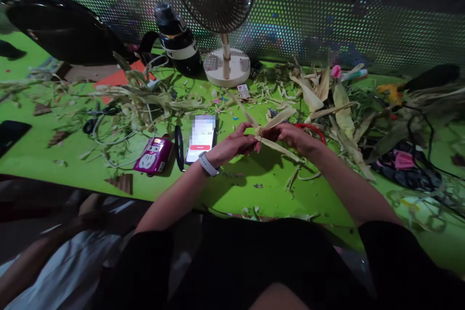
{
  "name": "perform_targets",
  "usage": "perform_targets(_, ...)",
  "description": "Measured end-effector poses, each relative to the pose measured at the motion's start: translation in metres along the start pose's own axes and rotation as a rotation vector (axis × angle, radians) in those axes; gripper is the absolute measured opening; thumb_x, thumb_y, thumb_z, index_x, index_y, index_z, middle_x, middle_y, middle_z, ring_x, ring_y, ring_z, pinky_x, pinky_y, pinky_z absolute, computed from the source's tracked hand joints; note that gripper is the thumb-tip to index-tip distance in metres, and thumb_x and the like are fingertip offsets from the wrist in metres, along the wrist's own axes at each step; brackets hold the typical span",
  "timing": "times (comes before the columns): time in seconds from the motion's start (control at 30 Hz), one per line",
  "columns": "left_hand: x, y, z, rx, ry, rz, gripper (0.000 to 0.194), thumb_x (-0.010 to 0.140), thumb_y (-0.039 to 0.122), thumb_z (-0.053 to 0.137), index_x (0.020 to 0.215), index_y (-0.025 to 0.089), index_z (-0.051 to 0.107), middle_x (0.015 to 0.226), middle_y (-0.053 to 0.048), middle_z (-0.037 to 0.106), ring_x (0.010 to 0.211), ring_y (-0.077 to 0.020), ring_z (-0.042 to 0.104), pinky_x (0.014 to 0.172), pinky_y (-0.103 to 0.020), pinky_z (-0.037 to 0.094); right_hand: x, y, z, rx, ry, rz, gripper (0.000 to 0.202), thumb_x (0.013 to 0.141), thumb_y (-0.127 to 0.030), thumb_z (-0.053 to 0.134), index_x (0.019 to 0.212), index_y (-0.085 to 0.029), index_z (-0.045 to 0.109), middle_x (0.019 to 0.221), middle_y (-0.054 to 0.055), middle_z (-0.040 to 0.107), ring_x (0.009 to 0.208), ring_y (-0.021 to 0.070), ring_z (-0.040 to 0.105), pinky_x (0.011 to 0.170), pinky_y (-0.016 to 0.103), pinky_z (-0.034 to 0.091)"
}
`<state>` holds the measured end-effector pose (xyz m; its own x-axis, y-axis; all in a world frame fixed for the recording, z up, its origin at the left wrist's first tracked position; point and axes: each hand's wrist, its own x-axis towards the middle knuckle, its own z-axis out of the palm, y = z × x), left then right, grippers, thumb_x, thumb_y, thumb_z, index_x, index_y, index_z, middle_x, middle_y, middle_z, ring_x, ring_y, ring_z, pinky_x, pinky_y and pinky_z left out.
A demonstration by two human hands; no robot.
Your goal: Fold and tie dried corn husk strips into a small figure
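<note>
A knot of pale dried husk strips [279, 117] is held between both hands over the green table, with strips spreading out from its centre. My left hand [238, 143], below a grey watch band, pinches the left side of the knot. On the right side, my right hand [295, 136] has its fingers closed round the husk, its fingertips partly hidden. One long strip hangs down to the right, under my right hand. A red ring-shaped object [315, 131] lies just behind my right hand.
A lit phone [201, 140] and a purple case [153, 156] lie left of my hands. Behind stand a fan [227, 67] and a black bottle [179, 43]. Loose husks [343, 111] cover the right side. Another person's arm [39, 252] shows at lower left.
</note>
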<state>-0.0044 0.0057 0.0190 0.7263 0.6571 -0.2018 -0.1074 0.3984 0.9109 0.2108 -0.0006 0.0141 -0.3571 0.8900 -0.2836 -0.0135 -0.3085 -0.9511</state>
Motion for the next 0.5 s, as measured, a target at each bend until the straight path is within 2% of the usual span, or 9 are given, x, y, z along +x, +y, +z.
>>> perform_targets(0.07, 0.0, 0.0, -0.001, 0.013, 0.003, 0.02, 0.039, 0.083, 0.027, 0.059, 0.113, 0.021, 0.036, 0.074, 0.002, 0.064, 0.051, -0.0051, 0.048, 0.049, -0.018, 0.034, -0.002, 0.0, 0.002, -0.025, -0.031, 0.027, 0.023, 0.065, -0.021, 0.06, 0.086, -0.015, 0.066, 0.074, 0.001, 0.066, 0.069, 0.0141, 0.06, 0.061, 0.025, 0.047)
perform_targets(0.17, 0.001, -0.003, 0.001, 0.069, 0.016, 0.028, 0.044, 0.082, 0.034, 0.06, 0.114, 0.021, 0.033, 0.075, 0.002, 0.065, 0.047, -0.0045, 0.049, 0.047, -0.018, 0.036, -0.004, 0.001, 0.012, -0.064, 0.024, 0.028, 0.031, 0.066, -0.029, 0.072, 0.093, -0.015, 0.063, 0.067, -0.003, 0.062, 0.054, 0.0089, 0.052, 0.047, 0.02, 0.04)
perform_targets(0.37, 0.002, -0.006, 0.004, 0.112, 0.105, 0.033, 0.047, 0.079, 0.037, 0.064, 0.111, 0.019, 0.035, 0.07, 0.004, 0.066, 0.038, -0.0043, 0.049, 0.039, -0.017, 0.034, -0.006, -0.002, 0.026, -0.089, -0.051, -0.032, 0.033, 0.071, -0.04, 0.071, 0.09, -0.013, 0.066, 0.073, 0.002, 0.067, 0.064, 0.011, 0.058, 0.053, 0.022, 0.045)
perform_targets(0.5, 0.002, -0.005, 0.007, 0.129, 0.106, 0.035, 0.045, 0.079, 0.041, 0.063, 0.108, 0.019, 0.036, 0.068, 0.004, 0.065, 0.037, -0.0052, 0.049, 0.038, -0.018, 0.038, -0.003, 0.004, 0.026, -0.048, 0.007, -0.04, 0.033, 0.067, -0.039, 0.075, 0.085, -0.013, 0.068, 0.067, -0.001, 0.065, 0.055, 0.0073, 0.054, 0.049, 0.02, 0.041)
